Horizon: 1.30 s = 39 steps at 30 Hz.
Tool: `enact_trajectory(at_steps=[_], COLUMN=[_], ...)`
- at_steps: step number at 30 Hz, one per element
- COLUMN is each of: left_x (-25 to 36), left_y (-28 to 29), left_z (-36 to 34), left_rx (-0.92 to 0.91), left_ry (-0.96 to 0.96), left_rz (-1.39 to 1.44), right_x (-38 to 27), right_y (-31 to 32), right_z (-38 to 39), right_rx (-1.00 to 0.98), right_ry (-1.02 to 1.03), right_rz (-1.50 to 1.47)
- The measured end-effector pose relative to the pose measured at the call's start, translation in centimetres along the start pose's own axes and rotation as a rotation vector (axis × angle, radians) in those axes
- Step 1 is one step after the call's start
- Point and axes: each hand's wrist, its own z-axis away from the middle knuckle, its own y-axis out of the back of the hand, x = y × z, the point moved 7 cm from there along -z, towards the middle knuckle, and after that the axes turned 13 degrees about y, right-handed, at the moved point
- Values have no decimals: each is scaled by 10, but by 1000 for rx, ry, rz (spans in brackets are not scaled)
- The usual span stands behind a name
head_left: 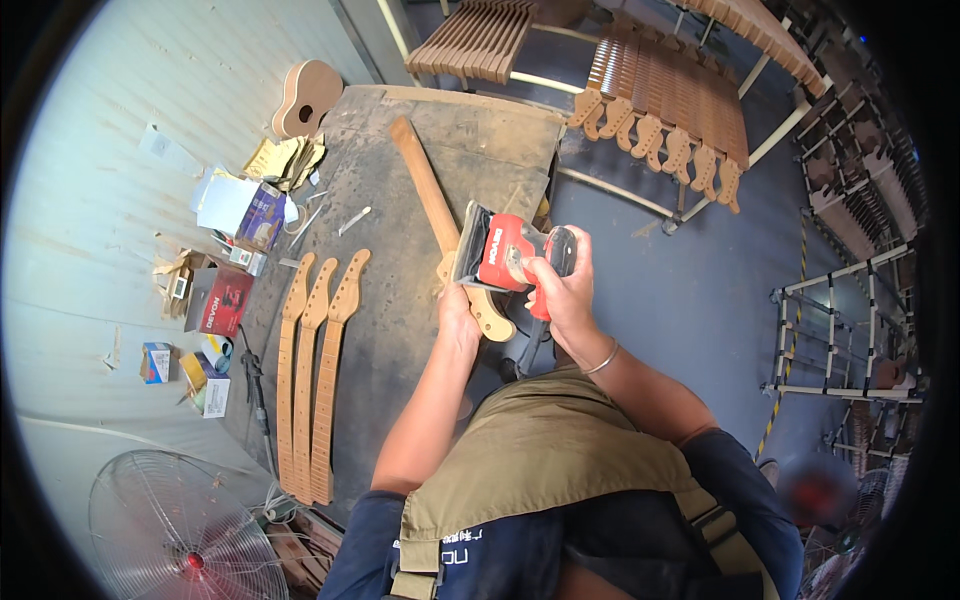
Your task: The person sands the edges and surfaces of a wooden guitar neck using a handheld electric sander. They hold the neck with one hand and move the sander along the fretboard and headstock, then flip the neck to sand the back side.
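My right hand (566,292) is wrapped round the grip of a red and black electric sander (505,250). The sander's pad sits against the head end of a wooden guitar neck (425,185), hiding part of it. That neck lies slantwise, its plain end pointing to the far side of the workbench. My left hand (458,312) grips the neck near its headstock (492,318), fingers partly hidden underneath. Left of this hand, three more guitar necks (313,375) with fretboards lie side by side on the bench, headstocks pointing away from me.
The dark workbench (370,215) runs along a pale wall. Boxes (222,300), papers (285,160) and a guitar body (308,97) line its left side. Racks of necks (665,110) stand beyond on the right. A wire-caged fan (180,535) is at lower left; a cable (255,385) trails nearby.
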Motion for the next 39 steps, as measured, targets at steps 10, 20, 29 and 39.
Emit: enact_trajectory(at_steps=[10,20,29,39], left_x=[5,-6,1,-1], left_y=[0,-17,-1,3], left_z=[8,14,6,6], left_rx=[-47,-40,-13,159], left_ry=[-15,29,-26,-71], left_rz=[-27,-2,-27,-31], right_x=[-13,-3,-7,-28], right_y=[21,7,28,49], right_z=[-3,4,10,27], right_rx=[-270,-42,-123,-104], right_ry=[-266,-1,-194,-186], right_rz=[103,87,36,120])
